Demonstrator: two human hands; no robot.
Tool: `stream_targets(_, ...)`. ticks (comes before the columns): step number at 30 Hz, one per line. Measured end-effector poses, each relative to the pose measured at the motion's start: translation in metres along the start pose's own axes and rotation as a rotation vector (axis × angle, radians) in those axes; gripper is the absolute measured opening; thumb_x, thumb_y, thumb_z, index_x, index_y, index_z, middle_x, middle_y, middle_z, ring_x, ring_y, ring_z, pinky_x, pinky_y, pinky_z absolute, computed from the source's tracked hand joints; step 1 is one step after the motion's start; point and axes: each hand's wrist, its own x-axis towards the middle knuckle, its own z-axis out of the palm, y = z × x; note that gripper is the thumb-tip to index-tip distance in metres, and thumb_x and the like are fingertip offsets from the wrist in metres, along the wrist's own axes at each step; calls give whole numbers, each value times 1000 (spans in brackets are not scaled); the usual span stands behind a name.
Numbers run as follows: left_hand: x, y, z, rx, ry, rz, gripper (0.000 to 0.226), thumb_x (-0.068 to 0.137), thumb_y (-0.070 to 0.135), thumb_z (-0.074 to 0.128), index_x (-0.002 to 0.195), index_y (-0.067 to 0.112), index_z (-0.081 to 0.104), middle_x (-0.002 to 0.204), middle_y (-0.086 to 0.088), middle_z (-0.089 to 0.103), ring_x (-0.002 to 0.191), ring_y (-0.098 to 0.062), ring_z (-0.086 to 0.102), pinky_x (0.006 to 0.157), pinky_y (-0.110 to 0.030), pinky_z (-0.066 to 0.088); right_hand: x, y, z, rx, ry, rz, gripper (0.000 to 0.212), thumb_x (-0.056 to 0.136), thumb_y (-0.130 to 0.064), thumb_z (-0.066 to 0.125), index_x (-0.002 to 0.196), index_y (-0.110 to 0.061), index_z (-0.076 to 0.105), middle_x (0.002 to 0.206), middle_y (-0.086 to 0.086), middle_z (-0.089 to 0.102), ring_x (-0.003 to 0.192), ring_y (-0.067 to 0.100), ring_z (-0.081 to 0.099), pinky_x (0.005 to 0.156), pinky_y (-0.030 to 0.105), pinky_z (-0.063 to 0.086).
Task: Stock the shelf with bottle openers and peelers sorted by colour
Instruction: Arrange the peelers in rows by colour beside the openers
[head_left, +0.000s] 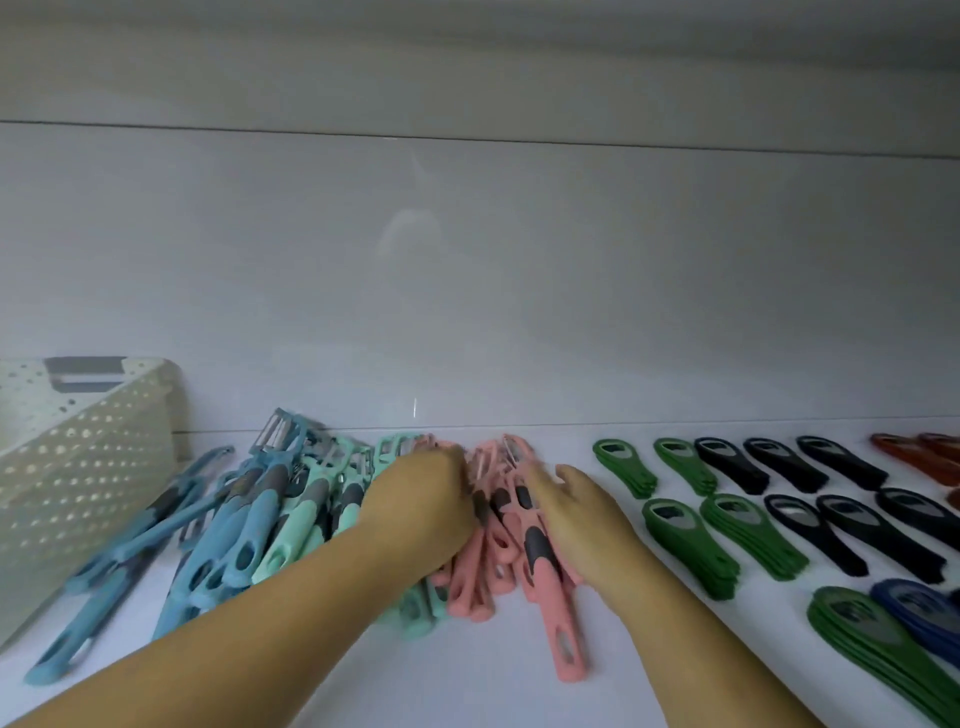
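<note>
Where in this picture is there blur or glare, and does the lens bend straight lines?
Head view: motion smears the fingers of the left hand over the pink peelers; head view: the glossy back wall carries a faint pale reflection and one small bright streak; head view: the wide lens slightly bows the wall's top seam; the light is dim and bluish.

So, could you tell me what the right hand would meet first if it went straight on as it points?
Probably the pink peelers' heads just ahead of the right hand, then the back wall; depth is unclear.
</note>
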Motion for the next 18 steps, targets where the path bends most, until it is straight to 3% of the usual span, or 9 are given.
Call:
stream_targets(3, -8, -7, 2, 69, -19, -16, 9, 85, 14, 44, 93, 13, 48, 103, -7, 60, 85, -23, 48, 68, -29, 36, -1, 7, 14, -270, -16, -85, 64, 61, -77, 50, 103, -30, 56, 96, -6, 65, 94, 19, 61, 83, 36, 53)
stream_targets(5, -8, -6, 2, 94, -29, -15, 2, 86, 15, 43, 88, 15, 42, 100, -9, 61, 84, -22, 43, 69, -29, 33, 1, 9, 18, -353, -7, -132, 70, 55, -75, 51, 111, -33, 55, 101, -6, 64, 98, 21, 61, 82, 37, 54)
stream_targets(9, -2, 8, 12, 70, -32, 60, 17, 89, 22, 42, 97, 13, 54, 100, -8, 64, 93, -26, 53, 76, -29, 37, 2, 8, 6, -369, 81, -86, 65, 67, -78, 48, 110, -31, 57, 93, -4, 64, 89, 20, 63, 75, 36, 56)
stream_targets(13, -2, 25, 24, -86, 2, 141, 15, 86, 25, 44, 89, 14, 53, 90, -9, 66, 81, -26, 52, 71, -29, 36, 2, 8, -8, -419, 123, -32, 52, 78, -65, 53, 110, -24, 49, 96, -2, 65, 86, 21, 63, 75, 38, 55)
stream_targets(16, 0, 30, 31, -407, -28, 35, 37, 75, 35, 55, 107, 17, 57, 103, -6, 62, 96, -25, 56, 87, -35, 47, 5, 9, -16, -387, 149, -27, 52, 85, -52, 56, 123, -19, 43, 106, 2, 66, 92, 22, 62, 77, 33, 52)
stream_targets(18, 0, 31, 31, -522, -185, -28, 80, 62, 46, 63, 137, 27, 39, 139, -4, 41, 131, -28, 35, 109, -41, 34, 5, 5, -20, -351, 149, -2, 47, 90, -40, 53, 128, -14, 42, 112, 7, 63, 97, 25, 61, 79, 34, 49)
